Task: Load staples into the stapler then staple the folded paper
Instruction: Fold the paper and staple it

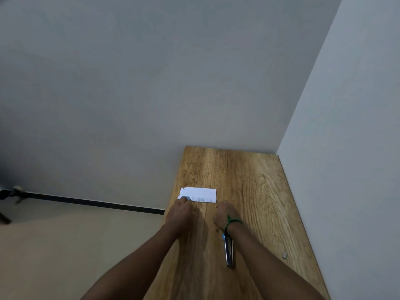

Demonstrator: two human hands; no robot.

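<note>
a wooden desk (pixel 249 180) is seen from above, pushed into the corner of two pale grey walls, and both bare forearms are stretched out over it. the folded paper (pixel 200 194) is laid flat toward the far left part of the desk, white, with a band of fine printed lines along its near edge and a small blue patch at its near left corner. the left hand (pixel 179 211) is brought right up to that corner, fingers curled down, and the fingertips appear to be pressed on or pinched at the paper's near left edge; whether the edge is actually gripped cannot be told from this angle. the right hand (pixel 225 214) is held just near of the paper's right end, closed into a loose fist with knuckles facing away, and nothing can be made out inside it, so what it holds, if anything, cannot be told. a green cord (pixel 232 220) is tied around the right wrist. the stapler (pixel 229 250) is found on the desk under the right forearm, a slim metal body with a bit of blue at its far end, lying lengthwise and pointing away from the person, apart from the paper and untouched by either hand. a small grey strip, likely staples (pixel 284 255), is spotted alone on the desk nearer the right edge, well apart from the stapler. to the left, a beige floor (pixel 65 245) and a dark skirting line are visible.
</note>
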